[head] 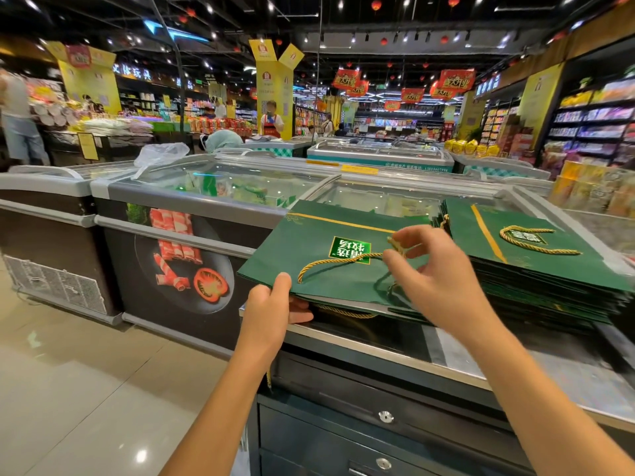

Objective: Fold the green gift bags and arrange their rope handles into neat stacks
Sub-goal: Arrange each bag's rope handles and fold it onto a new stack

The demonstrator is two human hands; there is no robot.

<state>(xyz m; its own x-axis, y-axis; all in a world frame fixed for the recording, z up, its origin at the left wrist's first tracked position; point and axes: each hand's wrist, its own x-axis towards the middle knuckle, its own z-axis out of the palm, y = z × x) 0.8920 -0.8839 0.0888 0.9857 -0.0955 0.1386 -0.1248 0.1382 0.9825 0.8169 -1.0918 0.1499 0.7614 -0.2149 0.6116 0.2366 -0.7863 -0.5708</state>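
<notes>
Right hand is pinching the gold rope handle, running toward 9 o'clock across the green gift bag the left hand is gripping.

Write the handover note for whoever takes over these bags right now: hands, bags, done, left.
Left hand grips the near corner of the top green bag, thumb on top.
Right hand pinches that bag's rope handle above its face.
The bag lies flat on other bags on the freezer; a tall stack sits to its right.
Done: the right stack. Left: lay this handle down, tidy the bags beneath.
</notes>
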